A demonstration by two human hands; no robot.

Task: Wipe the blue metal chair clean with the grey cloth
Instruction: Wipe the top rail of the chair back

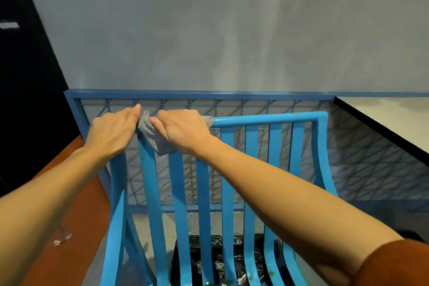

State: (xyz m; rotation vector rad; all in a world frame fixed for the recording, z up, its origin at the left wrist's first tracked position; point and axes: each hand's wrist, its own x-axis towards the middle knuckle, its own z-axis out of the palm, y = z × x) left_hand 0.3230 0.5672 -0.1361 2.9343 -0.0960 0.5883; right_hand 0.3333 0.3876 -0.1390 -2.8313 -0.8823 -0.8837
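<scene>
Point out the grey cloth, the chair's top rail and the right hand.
grey cloth [153, 137]: head view, on its hanging fold.
chair's top rail [267, 119]: head view, on the bare stretch right of the cloth.
right hand [183, 130]: head view, on the back of the hand.

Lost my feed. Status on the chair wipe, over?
Right hand grips grey cloth on blue chair top rail. Left hand grips its corner. Nothing blocking.
</scene>
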